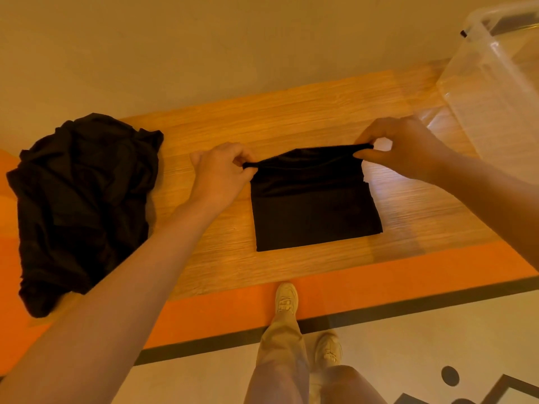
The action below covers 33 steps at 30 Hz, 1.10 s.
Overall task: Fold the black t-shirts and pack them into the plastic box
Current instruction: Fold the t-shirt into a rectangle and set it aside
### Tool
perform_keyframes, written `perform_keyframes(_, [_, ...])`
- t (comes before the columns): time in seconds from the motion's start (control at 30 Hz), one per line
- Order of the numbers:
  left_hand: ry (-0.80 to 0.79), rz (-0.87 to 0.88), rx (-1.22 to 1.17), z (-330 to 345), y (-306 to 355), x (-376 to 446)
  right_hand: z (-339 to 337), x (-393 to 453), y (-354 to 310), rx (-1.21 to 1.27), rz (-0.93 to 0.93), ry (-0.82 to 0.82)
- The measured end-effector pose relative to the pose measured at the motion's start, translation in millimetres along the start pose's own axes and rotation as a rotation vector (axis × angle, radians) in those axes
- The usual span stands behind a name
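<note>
While two pale shoes (pixel 287 298) and light trouser legs (pixel 280 354) stand on the floor at the near edge, the wooden table (pixel 320 118) with its orange border lies just beyond them. One folded black t-shirt (pixel 315 205) rests flat near the table's middle, a neat, roughly square shape with straight side and near edges. Its far part is lifted off the wood in a taut band stretched between two hands. At the band's left end the left hand (pixel 218 173) pinches the cloth with its fingers curled round it; at the right end the right hand (pixel 399 147) pinches the other corner between thumb and fingers. One heap of unfolded black t-shirts (pixel 81 205) lies crumpled on the table's left side, well apart from the folded one, rumpled and overhanging the orange border; how many shirts it holds cannot be told. Farther off, at the table's right far corner, stands one clear plastic box (pixel 495 91), its see-through wall showing the wood behind it.
</note>
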<state>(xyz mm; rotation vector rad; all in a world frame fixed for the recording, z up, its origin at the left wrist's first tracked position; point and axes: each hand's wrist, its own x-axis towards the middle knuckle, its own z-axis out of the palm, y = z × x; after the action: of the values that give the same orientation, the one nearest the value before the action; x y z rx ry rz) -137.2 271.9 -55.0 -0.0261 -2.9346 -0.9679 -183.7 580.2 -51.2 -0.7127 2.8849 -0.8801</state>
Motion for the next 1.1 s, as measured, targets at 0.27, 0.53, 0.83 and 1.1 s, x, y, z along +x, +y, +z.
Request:
perform_keyframes(0.27, [0.028,0.252,0.054,6,-24,-68,21,-71,-2,-0.144,-0.27,0.073])
perform_keyframes(0.53, [-0.005,0.377,0.157,27,-30,-104,43,-108,9,-0.201,-0.293,0.055])
perform_keyframes(0.83, [0.001,0.454,0.257,37,-34,-121,50,-121,9,-0.222,-0.279,0.066])
perform_keyframes(1.1, [0.063,0.27,0.209,63,16,-85,78,-85,-26,-0.197,-0.133,0.163])
